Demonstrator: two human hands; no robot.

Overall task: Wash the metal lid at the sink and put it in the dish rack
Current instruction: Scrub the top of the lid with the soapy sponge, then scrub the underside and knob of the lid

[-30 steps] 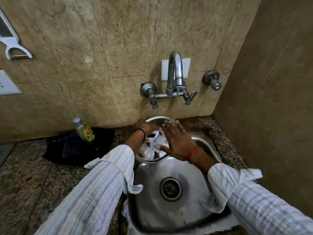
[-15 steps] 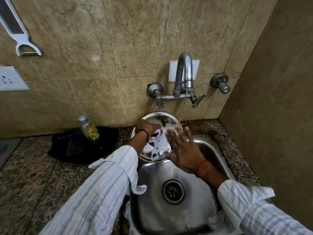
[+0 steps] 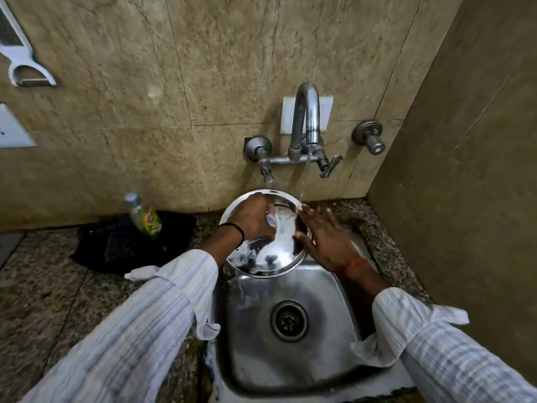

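Note:
A round shiny metal lid [image 3: 271, 254] is held tilted over the far end of the steel sink [image 3: 290, 356], under the tap. My left hand [image 3: 251, 218] grips the lid's far left rim, its fingers curled over the face. My right hand [image 3: 325, 237] lies flat with fingers spread against the lid's right side, where a thin stream of water from the tap [image 3: 308, 117] lands. Water and foam streak the lid's face. No dish rack is in view.
A green dish soap bottle [image 3: 145, 216] stands on a black cloth [image 3: 128, 242] on the speckled granite counter [image 3: 43, 286] left of the sink. Tap handles [image 3: 328, 167] jut from the tiled wall. A tiled side wall closes in on the right.
The lid has risen and tilted up toward the tap. My right hand has slid from the lid's face to its right edge, into the stream. The view has shifted down.

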